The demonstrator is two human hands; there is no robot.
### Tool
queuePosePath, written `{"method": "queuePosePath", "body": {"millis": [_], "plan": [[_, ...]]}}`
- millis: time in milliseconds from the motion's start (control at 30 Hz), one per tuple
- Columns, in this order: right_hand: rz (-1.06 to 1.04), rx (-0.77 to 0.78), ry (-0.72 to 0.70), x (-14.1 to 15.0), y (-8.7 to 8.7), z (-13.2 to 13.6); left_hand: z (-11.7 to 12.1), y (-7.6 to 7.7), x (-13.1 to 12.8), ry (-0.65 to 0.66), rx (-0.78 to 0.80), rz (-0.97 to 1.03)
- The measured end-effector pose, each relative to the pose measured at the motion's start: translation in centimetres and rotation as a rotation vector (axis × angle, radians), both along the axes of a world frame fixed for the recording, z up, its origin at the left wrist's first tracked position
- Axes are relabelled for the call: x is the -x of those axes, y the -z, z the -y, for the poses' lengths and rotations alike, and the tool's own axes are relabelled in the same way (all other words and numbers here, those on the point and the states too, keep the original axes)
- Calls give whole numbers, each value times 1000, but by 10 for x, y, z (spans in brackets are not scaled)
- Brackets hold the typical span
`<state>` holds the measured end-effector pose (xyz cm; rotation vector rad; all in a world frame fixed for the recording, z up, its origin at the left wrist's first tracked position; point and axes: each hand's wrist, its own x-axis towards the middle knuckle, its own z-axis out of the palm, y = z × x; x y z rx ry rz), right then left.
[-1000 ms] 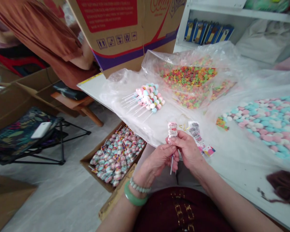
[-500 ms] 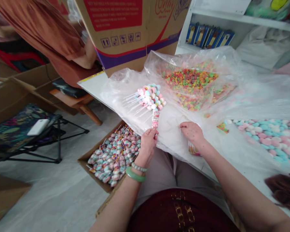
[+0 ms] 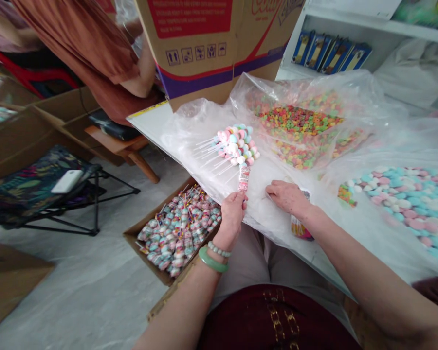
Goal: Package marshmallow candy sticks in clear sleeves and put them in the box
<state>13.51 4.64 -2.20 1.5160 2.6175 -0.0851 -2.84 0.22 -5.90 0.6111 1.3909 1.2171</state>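
My left hand [image 3: 233, 211], with green bangles on its wrist, is closed around the lower end of a wrapped candy stick [image 3: 244, 179] in a clear printed wrapper. My right hand [image 3: 286, 195] is to the right, low over the plastic sheet, with its fingers bent together. What lies between those fingertips is too small to make out. Beyond the left hand rests a pile of marshmallow skewers [image 3: 237, 146] in pink, white and blue, their white sticks pointing left. Partly covered by my right hand and wrist is a bundle of colourful printed wrappers [image 3: 300, 228].
A carton [image 3: 164, 279] of wrapped candy sticks stands below the table's left edge. Clear bags hold ring candies [image 3: 299, 121] and pastel marshmallows [image 3: 412, 199]. A large carton [image 3: 204, 92] stands at the back. A person in a rust-coloured top [image 3: 83, 48] sits at the left, beyond a folding stool [image 3: 32, 194].
My right hand has moved left, nearer to the left hand, showing more of the wrapper bundle. The left hand keeps its hold on the candy stick. The whole view has shifted slightly.
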Motion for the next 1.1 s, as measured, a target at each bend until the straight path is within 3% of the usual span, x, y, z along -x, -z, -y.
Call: {"method": "queuePosePath", "body": {"millis": [233,333,467,633,733,833,933,1100], "plan": [[-49,-151,52,-15,0,8,0,1,-1,-6,13,-37],[-242,-196,173,-33,-1,9,0,1,0,3,1,-37],[-561,-131,271,-47,-8,10,1,-3,2,9,-9,-5],[-835,-158,319,-24,-27,38,12,-22,-5,104,64,137],[-801,-76,211,4,-28,61,24,-33,-17,262,59,223],[-739,-90,245,22,-21,75,36,-36,-24,361,26,278],[-691,-76,301,23,-14,80,43,-33,-26,379,7,284],[-665,-77,277,15,-9,87,43,-29,-27,343,18,255]]}}
